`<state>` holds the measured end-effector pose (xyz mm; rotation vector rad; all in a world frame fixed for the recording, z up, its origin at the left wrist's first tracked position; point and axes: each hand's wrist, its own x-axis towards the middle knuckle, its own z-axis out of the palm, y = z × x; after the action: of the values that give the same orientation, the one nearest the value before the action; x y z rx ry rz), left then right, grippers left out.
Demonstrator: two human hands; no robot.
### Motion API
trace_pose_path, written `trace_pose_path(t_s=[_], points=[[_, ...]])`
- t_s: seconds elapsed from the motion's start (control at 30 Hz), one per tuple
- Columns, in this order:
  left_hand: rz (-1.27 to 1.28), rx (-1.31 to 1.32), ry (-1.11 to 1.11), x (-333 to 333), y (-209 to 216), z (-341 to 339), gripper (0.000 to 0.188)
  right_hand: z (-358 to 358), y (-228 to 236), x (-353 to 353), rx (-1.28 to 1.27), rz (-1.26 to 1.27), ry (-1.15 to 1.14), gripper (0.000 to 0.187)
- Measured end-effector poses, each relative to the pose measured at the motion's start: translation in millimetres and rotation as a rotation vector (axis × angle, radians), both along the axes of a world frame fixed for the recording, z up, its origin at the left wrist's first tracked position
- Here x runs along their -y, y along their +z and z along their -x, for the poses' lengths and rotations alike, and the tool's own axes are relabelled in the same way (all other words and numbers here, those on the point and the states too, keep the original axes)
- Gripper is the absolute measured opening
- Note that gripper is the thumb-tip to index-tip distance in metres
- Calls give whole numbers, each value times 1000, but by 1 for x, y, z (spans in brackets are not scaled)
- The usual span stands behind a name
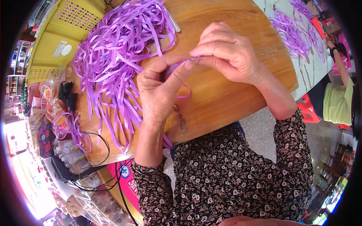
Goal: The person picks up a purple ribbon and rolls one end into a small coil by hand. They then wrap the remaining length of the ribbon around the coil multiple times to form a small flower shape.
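Note:
Both hands meet above the wooden table, working on one purple ribbon (184, 94). My left hand (160, 81) pinches it between thumb and forefinger, and a loop of it hangs below the fingers. The ribbon's end runs across to my right hand (230, 52), whose thumb and forefinger are closed on it. Left of the hands lies a big tangled heap of purple ribbons (117, 60), its loose ends trailing toward the near table edge. What the curled fingers of my left hand cover is hidden.
A yellow plastic basket (62, 37) stands at the far left of the wooden table (218, 101). More purple ribbons (290, 34) lie on a white marbled table (315, 73) at right, where a person in a light green top (335, 101) works. Black cables (109, 147) hang at the near left.

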<state>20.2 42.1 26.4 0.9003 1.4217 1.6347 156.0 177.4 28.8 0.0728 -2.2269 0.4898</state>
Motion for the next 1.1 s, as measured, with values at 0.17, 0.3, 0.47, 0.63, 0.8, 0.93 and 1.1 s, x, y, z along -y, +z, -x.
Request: trace_pose_path(t_s=[0.17,0.3,0.47,0.63,0.8,0.93,1.1], points=[[-230,-423,191,7,-4,43,8,-21,8,-24,-53,495,-108,13],[-233,-503,348,42,23,82,11,-56,4,-87,-461,787,-111,13],[-164,-560,507,102,19,136,6,-88,-1,-138,-721,1083,-12,13],[-171,-448,658,143,-14,189,5,-116,1,-161,-909,1284,39,11],[-274,-84,609,153,-33,191,12,-103,-11,-162,-784,1519,380,19],[-620,667,385,136,-46,191,17,-87,7,-139,-893,1609,289,24],[-808,870,497,105,-23,165,18,-121,-11,-169,-777,1619,808,33]])
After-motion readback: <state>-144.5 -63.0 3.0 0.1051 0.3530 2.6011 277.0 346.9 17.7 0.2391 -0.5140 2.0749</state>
